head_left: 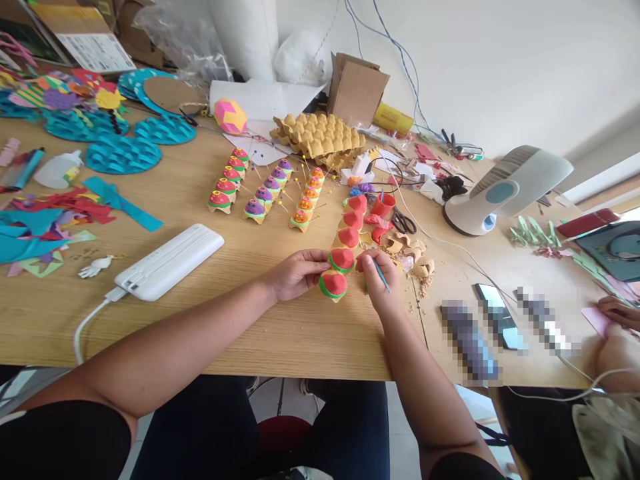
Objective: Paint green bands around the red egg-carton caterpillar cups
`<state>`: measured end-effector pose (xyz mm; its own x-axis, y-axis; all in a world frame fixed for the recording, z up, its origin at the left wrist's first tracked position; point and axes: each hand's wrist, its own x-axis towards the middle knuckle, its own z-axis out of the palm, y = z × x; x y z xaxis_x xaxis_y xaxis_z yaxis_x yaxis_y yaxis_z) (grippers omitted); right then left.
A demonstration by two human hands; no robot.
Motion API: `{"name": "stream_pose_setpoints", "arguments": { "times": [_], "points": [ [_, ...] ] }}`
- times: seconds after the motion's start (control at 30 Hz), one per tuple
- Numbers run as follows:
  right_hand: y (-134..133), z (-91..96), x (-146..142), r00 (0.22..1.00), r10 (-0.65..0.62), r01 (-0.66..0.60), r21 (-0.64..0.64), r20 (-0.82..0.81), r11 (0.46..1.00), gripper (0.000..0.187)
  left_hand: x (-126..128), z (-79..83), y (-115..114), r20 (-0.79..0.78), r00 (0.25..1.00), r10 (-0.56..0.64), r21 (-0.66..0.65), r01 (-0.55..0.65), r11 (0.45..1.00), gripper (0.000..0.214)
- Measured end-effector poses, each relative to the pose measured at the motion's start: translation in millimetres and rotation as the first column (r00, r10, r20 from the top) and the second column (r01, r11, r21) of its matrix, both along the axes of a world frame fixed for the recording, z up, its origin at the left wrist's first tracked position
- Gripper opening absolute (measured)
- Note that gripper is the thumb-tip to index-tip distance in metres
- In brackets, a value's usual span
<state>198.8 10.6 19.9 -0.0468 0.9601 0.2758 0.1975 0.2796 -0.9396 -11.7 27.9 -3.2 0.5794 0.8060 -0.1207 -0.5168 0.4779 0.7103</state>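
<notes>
A strip of egg-carton cups (349,237), painted red on top with green rims on the nearest cups, is held over the table in front of me. My left hand (303,272) grips its left side between thumb and fingers. My right hand (383,280) is closed around a thin blue paintbrush (381,275), its fingers close to the right side of the strip; the brush tip is hidden. Beyond stand three decorated carton strips: a red one (230,180), a purple one (269,190) and an orange one (309,199) with pins sticking out.
A white power bank (170,262) with a cable lies left. Right are a red paint pot (383,205), scissors (403,221), carton scraps (423,267), a fan (500,190) and a phone (499,316). Egg trays (320,137) sit behind. Another person's hand (620,313) is at far right.
</notes>
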Motion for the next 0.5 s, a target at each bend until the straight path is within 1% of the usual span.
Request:
{"name": "stream_pose_setpoints", "arguments": {
  "times": [0.07,0.13,0.2,0.27,0.33,0.4,0.43,0.5],
  "points": [
    [-0.4,-1.0,-0.2,0.999,0.028,-0.027,0.051,-0.020,0.998,0.043,-0.2,-0.6,0.6,0.002,1.000,0.000,0.003,0.000,1.000,0.029],
    [2.3,-1.5,0.5,0.991,0.028,-0.017,0.080,-0.130,0.997,0.046,-0.3,-2.2,1.4,0.007,1.000,0.011,0.002,-0.011,1.000,0.027],
    [6.0,-0.7,2.8,0.971,0.007,0.006,0.052,-0.239,0.999,0.040,-0.3,-4.2,2.1,0.014,1.000,0.023,-0.003,-0.023,1.000,0.026],
    [8.5,1.1,6.1,0.956,0.026,-0.031,-0.015,-0.291,0.999,0.035,-0.3,-5.5,2.4,0.013,1.000,0.025,-0.007,-0.025,1.000,0.026],
    [8.4,2.5,9.2,0.952,0.099,-0.124,-0.072,-0.289,0.990,0.037,-0.4,-5.3,2.1,0.005,1.000,0.021,-0.003,-0.021,1.000,0.028],
    [6.4,2.4,11.4,0.949,0.181,-0.219,-0.124,-0.258,0.968,0.038,-0.5,-3.8,1.6,0.004,1.000,0.016,0.010,-0.016,1.000,0.030],
    [5.2,1.8,12.0,0.947,0.210,-0.250,-0.145,-0.242,0.957,0.037,-0.6,-3.0,1.3,0.008,1.000,0.012,0.018,-0.013,1.000,0.030],
    [3.6,-0.3,12.7,0.948,0.227,-0.266,-0.162,-0.222,0.950,0.034,-0.7,-1.7,1.0,0.019,1.000,0.003,0.027,-0.004,1.000,0.031]
  ]
}}
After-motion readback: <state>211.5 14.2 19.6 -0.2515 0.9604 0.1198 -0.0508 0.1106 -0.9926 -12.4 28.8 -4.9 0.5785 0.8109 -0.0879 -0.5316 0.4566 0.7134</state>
